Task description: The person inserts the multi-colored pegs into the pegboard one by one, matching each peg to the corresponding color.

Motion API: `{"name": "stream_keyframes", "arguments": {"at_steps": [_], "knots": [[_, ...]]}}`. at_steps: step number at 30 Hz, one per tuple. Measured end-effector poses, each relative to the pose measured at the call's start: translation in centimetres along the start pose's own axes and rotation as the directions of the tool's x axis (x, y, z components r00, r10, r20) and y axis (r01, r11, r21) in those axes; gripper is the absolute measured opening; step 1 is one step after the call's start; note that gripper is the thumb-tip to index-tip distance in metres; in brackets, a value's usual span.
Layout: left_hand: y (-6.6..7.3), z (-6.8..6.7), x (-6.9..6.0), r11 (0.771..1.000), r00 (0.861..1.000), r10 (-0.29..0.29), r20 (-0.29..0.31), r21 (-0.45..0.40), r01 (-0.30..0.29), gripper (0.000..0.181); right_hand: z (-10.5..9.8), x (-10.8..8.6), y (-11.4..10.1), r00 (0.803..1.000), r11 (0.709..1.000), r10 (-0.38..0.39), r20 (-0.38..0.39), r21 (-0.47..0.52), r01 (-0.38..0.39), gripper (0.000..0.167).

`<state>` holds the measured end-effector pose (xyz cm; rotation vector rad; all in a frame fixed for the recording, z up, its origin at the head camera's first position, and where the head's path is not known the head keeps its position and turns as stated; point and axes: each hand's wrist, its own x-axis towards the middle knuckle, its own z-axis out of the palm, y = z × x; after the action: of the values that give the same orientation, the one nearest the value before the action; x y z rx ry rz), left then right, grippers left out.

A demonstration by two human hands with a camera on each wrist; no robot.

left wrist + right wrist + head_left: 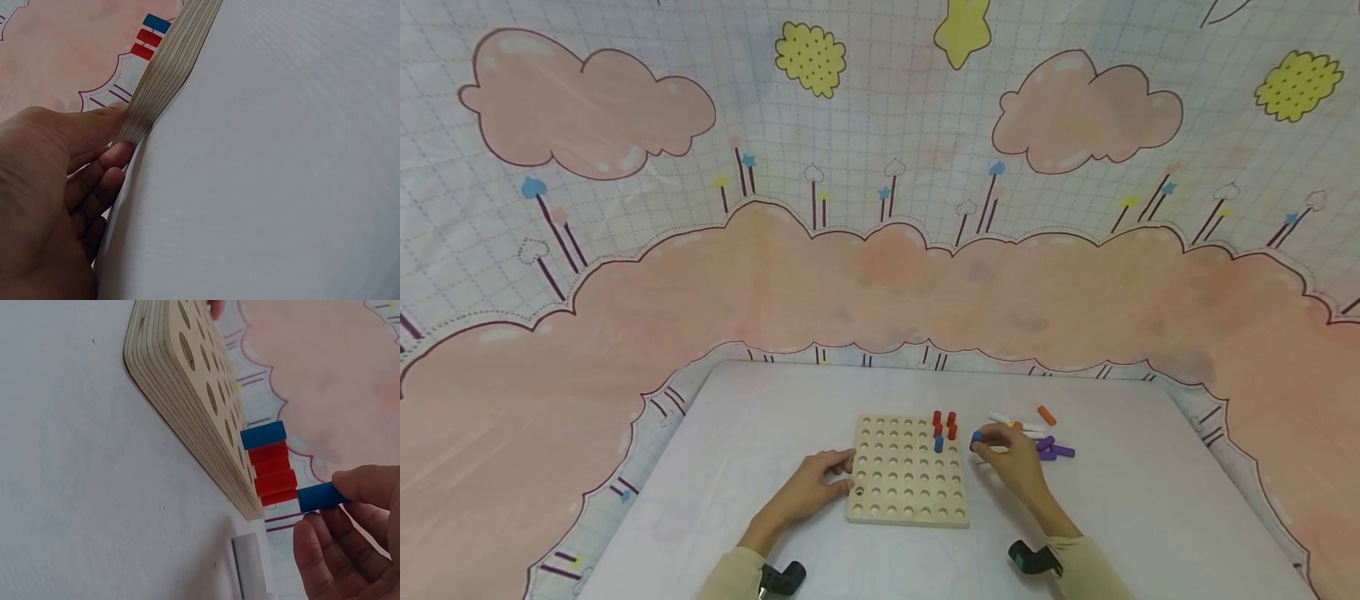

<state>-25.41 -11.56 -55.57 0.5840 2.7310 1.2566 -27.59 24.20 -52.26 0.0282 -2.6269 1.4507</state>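
Observation:
A square wooden pegboard (910,471) with rows of round holes lies on the table. Several red pegs (952,432) stand in its far right corner, and one blue peg (938,444) is upright just in front of them. My left hand (811,487) holds the board's left edge with thumb and fingers; the left wrist view shows the fingertips (122,152) against the layered side. To the right of the board, my right hand (1017,462) pinches a second blue peg (322,497) between thumb and fingers. That peg is raised, apart from the board.
Loose pegs lie beyond and to the right of my right hand: purple pegs (1063,452), white pegs (1000,417) and orange ones (1047,415). The hand partly covers this group. A white cloth (737,433) covers the table, and a printed curtain (880,292) rises behind.

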Motion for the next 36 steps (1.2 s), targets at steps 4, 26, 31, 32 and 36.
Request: {"name": "stream_keyframes", "arguments": {"at_steps": [4, 26, 31, 32, 36], "knots": [[-0.1, 0.0, 0.0, 1.000, 1.000, 0.010, 0.000, 0.004, -0.010, 0.054, 0.6, 0.0, -0.2, 1.000, 1.000, 0.008, 0.015, 0.015, -0.009, 0.018], [0.1, -0.1, 0.1, 1.000, 1.000, 0.005, 0.008, 0.003, -0.005, 0.054, 2.4, 0.5, 0.0, 0.998, 0.998, 0.061, 0.035, -0.015, -0.060, 0.017], [0.2, -0.1, 0.1, 1.000, 1.000, 0.007, 0.008, -0.002, -0.007, 0.054, 2.7, 0.7, 0.1, 0.997, 0.998, 0.068, 0.048, -0.007, -0.068, 0.017], [0.2, -0.1, 0.1, 1.000, 1.000, 0.010, 0.008, -0.002, -0.010, 0.054, 2.8, 0.7, 0.1, 0.996, 0.997, 0.071, 0.050, -0.009, -0.071, 0.017], [0.3, -0.2, 0.0, 1.000, 1.000, 0.016, 0.009, -0.006, -0.016, 0.054, 3.0, 0.7, 0.1, 0.994, 0.995, 0.094, 0.057, -0.020, -0.093, 0.018]]}}
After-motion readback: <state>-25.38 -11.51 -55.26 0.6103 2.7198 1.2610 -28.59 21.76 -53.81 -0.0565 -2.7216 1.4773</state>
